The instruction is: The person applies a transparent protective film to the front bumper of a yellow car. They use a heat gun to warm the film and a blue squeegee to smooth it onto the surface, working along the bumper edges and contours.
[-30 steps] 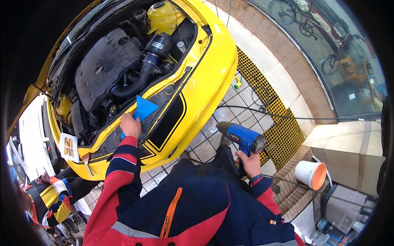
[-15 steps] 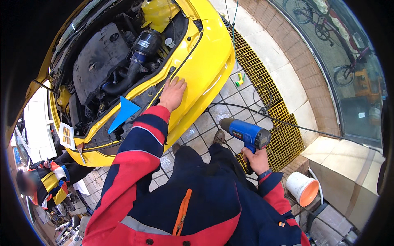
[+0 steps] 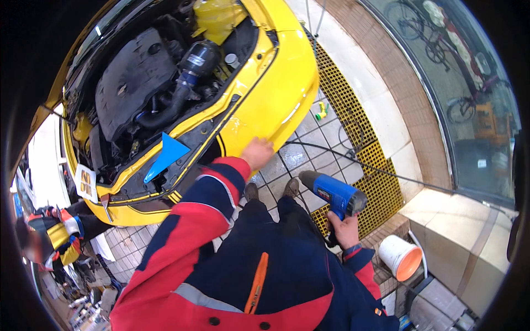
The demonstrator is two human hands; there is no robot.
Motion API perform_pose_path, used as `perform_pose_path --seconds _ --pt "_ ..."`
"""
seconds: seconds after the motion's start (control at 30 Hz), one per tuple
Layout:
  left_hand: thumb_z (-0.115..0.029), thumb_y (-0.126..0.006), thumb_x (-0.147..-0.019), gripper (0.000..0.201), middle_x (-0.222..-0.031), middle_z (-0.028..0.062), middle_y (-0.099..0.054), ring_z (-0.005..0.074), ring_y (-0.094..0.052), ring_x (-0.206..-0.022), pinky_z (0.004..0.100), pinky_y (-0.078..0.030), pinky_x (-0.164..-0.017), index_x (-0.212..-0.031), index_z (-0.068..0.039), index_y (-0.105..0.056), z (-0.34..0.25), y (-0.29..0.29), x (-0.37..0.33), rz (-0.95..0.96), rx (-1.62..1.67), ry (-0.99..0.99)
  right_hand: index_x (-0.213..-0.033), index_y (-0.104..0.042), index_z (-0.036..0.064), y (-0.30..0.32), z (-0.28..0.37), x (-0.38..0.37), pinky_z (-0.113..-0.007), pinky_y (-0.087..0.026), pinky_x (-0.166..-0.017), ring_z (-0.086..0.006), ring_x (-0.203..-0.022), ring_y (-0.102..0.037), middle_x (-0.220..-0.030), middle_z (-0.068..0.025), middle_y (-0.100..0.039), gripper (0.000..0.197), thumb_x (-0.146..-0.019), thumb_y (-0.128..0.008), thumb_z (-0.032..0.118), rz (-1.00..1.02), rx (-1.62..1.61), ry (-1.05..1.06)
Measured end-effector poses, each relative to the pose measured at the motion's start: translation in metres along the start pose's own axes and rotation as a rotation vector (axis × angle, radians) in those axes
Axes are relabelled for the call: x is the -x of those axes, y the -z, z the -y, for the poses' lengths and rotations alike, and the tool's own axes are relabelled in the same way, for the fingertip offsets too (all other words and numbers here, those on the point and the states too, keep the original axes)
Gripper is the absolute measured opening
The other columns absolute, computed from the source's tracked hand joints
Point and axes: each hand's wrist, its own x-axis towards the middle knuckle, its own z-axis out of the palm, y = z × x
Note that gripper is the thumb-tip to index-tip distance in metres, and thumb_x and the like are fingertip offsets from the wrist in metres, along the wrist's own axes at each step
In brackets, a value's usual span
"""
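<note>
My left hand (image 3: 258, 153) lies against the lower edge of the yellow car bumper (image 3: 276, 88), holding no tool; its slightly blurred fingers seem laid on the surface. A blue heat gun (image 3: 334, 196) with a dark nozzle is gripped by its handle in my right hand (image 3: 343, 230), well off to the right of the car. The nozzle points up and left toward the bumper. Across the front trim of the open engine bay rests a blue plastic squeegee (image 3: 165, 157). A thin scraper-like tool (image 3: 106, 207) stands near the bumper's left end.
A dark cable (image 3: 381, 172) crosses the tiles and yellow floor grating (image 3: 381, 190). A green and yellow hose fitting (image 3: 322, 111) lies near the bumper. The white and orange bucket (image 3: 398, 256) stands at lower right. Another person (image 3: 55, 234) is at far left.
My left hand has slid right and down along the bumper toward its lower edge. The heat gun stays in my right hand, nearly unmoved. The view has shifted slightly.
</note>
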Motion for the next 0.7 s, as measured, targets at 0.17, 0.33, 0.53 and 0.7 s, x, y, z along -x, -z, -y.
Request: perform_pose_path --seconds 0.17,0.33,0.53,0.7 --pt "-0.019 -0.065 -0.098 0.023 -0.108 0.01 -0.075 0.0298 -0.074 -0.102 0.0481 -0.055 -0.078 -0.107 -0.012 -0.085 -0.042 -0.05 -0.013 0.101 -0.051 0.308 -0.097 -0.073 0.0016 0.002 -0.001 0.013 -0.031 -0.052 -0.059 -0.0127 -0.064 -0.067 -0.076 -0.0022 -0.072 0.015 -0.103 -0.079 0.014 -0.022 -0.066 -0.033" --pt "-0.018 -0.065 -0.096 0.024 -0.104 0.0161 -0.079 0.0314 -0.076 -0.099 0.0459 -0.057 -0.081 -0.105 -0.007 -0.084 -0.04 -0.05 -0.021 0.063 0.121 0.423 -0.097 -0.073 0.0012 0.01 0.007 0.02 -0.031 -0.053 -0.059 -0.0141 -0.063 -0.068 -0.077 -0.004 -0.072 0.019 -0.102 -0.082 0.018 -0.008 -0.029 -0.125" --pt "-0.014 -0.065 -0.094 0.029 -0.103 0.0141 -0.073 0.0359 -0.074 -0.111 0.0453 -0.059 -0.085 -0.115 -0.004 -0.081 -0.046 -0.01 0.01 -0.139 0.253 0.557 -0.1 -0.077 -0.0005 0.02 0.017 0.008 -0.031 -0.053 -0.059 -0.0147 -0.062 -0.067 -0.077 -0.0042 -0.072 0.017 -0.104 -0.079 0.016 0.081 0.028 0.063" --pt "-0.005 -0.062 -0.096 0.033 -0.115 0.0187 -0.067 0.0453 -0.07 -0.111 0.0524 -0.059 -0.089 -0.128 -0.003 -0.07 -0.054 0.005 0.044 -0.594 0.529 0.905 -0.101 -0.077 0.0 0.032 0.028 -0.034 -0.029 -0.052 -0.06 -0.013 -0.062 -0.065 -0.076 -0.0031 -0.071 0.017 -0.105 -0.078 0.017 0.253 0.106 0.072"
